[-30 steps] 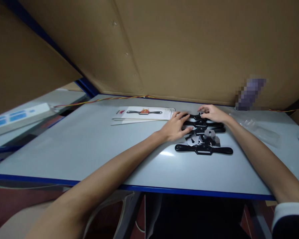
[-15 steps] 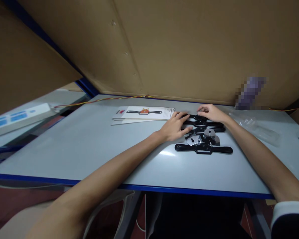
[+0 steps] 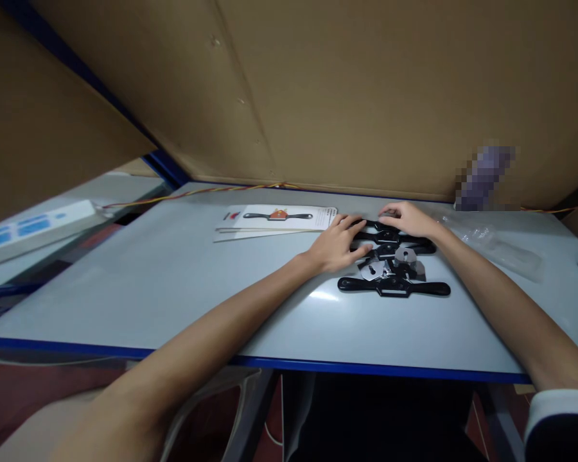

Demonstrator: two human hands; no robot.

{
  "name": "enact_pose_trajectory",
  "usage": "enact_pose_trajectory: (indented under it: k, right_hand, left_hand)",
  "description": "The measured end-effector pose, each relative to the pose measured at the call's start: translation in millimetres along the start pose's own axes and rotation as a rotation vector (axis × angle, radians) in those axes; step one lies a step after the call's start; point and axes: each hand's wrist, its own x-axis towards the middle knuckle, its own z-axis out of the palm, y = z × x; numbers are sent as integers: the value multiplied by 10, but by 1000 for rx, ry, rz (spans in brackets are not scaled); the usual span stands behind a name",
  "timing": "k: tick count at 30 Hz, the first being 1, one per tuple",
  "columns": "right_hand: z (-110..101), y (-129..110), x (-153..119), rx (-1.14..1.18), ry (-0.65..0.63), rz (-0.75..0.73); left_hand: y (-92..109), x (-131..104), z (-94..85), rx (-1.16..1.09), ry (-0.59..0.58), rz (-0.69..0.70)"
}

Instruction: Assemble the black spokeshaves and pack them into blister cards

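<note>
Faced a brown wall (image 3: 356, 96) above a grey surface (image 3: 173, 289). Had cards (image 3: 284, 223) stacked toward the back, with black tools (image 3: 388, 237) in a row farther right. Laid the left hand (image 3: 340, 247), fingers spread and unclenched, over the tools' left ends; held the right hand (image 3: 407, 219) at the farthest tool (image 3: 375, 225), could not tell whether gripping. Had shiny blades (image 3: 379, 269) just behind the nearest tool (image 3: 396, 285).

On my right arm (image 3: 498, 301) I wear a black sleeve (image 3: 566, 439) that ends in a broad, plain white band (image 3: 566, 403), and beyond it my right hand (image 3: 404, 218) is bare, like my left arm (image 3: 250, 311) and left hand (image 3: 334, 248).
</note>
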Motion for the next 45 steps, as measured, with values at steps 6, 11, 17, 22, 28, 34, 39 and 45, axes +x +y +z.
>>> enact_pose_trajectory:
  k: [6, 11, 17, 22, 28, 34, 39, 45]
  right_hand:
    - [-47, -16, -15, 27, -50, 40]
    - [-58, -31, -39, 88, 5, 74]
    - [-112, 26, -49, 101, -76, 47]
    - [-80, 65, -18, 194, -15, 96]
    - [7, 4, 3, 19, 12, 53]
    - [-178, 39, -47, 210, -90, 103]
    - [-145, 62, -65, 230, -3, 118]
    - [-99, 7, -75, 255, -7, 54]
  left_hand:
    - [-19, -3, 11, -10, 6, 5]
    - [-10, -8, 17, 2, 19, 21]
    - [-5, -12, 18, 19, 16, 24]
    - [-8, -14, 20, 29, 16, 32]
    - [-9, -13, 10, 42, 13, 40]
    - [-4, -9, 5, 62, -1, 48]
    - [-9, -10, 10, 59, 2, 40]
    - [-26, -14, 24, 47, 19, 39]
